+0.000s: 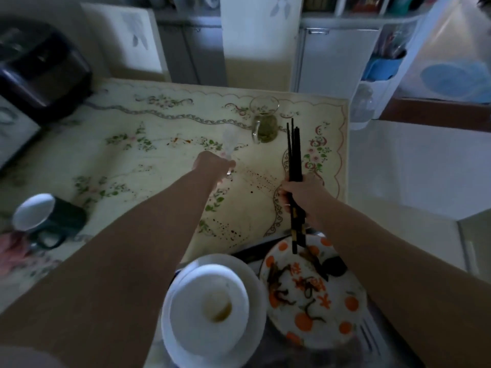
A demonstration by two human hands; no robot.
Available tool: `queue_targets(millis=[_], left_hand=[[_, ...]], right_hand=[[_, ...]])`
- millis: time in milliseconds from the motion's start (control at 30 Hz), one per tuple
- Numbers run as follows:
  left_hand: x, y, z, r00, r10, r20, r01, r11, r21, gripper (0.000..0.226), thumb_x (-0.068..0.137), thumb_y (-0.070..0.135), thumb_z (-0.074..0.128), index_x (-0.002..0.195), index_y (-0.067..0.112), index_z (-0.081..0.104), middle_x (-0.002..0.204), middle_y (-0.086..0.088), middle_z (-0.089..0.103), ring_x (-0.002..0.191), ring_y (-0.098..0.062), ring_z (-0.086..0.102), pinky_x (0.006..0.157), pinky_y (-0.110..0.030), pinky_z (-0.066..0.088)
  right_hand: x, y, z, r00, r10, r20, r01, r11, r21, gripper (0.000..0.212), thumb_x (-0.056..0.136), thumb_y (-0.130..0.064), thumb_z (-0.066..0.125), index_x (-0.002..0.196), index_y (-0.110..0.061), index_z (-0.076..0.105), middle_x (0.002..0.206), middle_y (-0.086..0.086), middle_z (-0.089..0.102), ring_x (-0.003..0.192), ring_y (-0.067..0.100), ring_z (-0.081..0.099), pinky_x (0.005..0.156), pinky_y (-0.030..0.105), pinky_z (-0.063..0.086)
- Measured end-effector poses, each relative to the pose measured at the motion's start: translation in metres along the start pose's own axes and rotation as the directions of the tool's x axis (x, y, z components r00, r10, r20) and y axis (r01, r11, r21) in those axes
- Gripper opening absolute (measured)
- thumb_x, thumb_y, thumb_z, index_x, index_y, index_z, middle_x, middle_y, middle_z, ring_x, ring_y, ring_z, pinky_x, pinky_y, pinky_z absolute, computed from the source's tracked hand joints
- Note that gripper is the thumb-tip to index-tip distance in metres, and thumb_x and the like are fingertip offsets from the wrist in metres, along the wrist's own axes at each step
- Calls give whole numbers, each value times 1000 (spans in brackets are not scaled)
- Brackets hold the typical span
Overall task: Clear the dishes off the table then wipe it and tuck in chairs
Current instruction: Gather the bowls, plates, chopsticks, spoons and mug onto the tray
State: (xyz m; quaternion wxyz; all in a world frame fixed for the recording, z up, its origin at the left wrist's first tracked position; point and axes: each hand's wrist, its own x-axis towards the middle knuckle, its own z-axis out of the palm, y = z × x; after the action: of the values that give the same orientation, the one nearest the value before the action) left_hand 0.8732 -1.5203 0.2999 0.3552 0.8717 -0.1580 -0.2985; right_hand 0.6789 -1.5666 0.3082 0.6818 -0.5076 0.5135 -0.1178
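several black chopsticks (pixel 293 150) gripped by the right hand (pixel 301 193) near the table (pixel 340 160) edge; left hand (pixel 212 163) pinches a clear thing (pixel 229 144).

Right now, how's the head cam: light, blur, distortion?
Head view: dim overall, floor at right brightest; left hand and the clear thing at it motion-blurred, grip unreadable; chopsticks in right hand sharp; cabinets tilt from the wide lens; mug at left soft.
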Motion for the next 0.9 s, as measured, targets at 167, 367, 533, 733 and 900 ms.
queue_targets(millis=[167, 367, 533, 733, 900], left_hand=[[-73, -3, -24, 1000, -9, 17, 9, 999, -35, 35, 79, 21, 78, 99, -6, 66, 86, -15, 65, 69, -22, 60, 69, -33, 56], [-167, -13, -26, 976, -51, 211, 39, 997, 59, 16, 86, 16, 70, 87, 0, 65, 75, -8, 57, 62, -15, 48, 56, -24, 44], [-230, -22, -11, 933, -70, 352, 5, 983, 183, 24, 86, 7, 65, 64, 8, 55, 52, -2, 43, 44, -11, 33, 45, -21, 29], [-277, -42, 34, 909, -167, 381, 56, 957, 285, 30, 89, 9, 60, 62, 11, 48, 53, -3, 39, 23, -4, 27, 31, -11, 21], [-287, -60, 62, 915, -177, 361, 121, 978, 173, 27, 95, 13, 54, 71, 12, 42, 60, -3, 43, 21, -1, 35, 29, -9, 26]], right_hand=[[-53, 18, -23, 997, 1, 77, 10, 989, -148, 15, 92, -2, 44, 79, -8, 48, 62, 8, 48, 54, 20, 45, 52, 30, 39], [-96, 54, -56, 997, 39, 64, -18, 956, -294, 12, 91, -4, 45, 79, -8, 49, 66, 10, 53, 53, 21, 49, 49, 28, 41], [-120, 75, -76, 1000, 12, -16, -16, 947, -322, 11, 94, -8, 43, 87, -13, 50, 64, 8, 53, 53, 18, 48, 48, 26, 40], [-135, 85, -93, 1000, -7, -27, -3, 945, -327, 15, 91, -2, 43, 81, -9, 51, 64, 10, 51, 53, 20, 47, 48, 25, 36], [-151, 90, -98, 998, 9, 62, 9, 958, -286, 22, 93, -3, 44, 72, -10, 48, 60, 8, 48, 51, 19, 47, 50, 28, 38]])
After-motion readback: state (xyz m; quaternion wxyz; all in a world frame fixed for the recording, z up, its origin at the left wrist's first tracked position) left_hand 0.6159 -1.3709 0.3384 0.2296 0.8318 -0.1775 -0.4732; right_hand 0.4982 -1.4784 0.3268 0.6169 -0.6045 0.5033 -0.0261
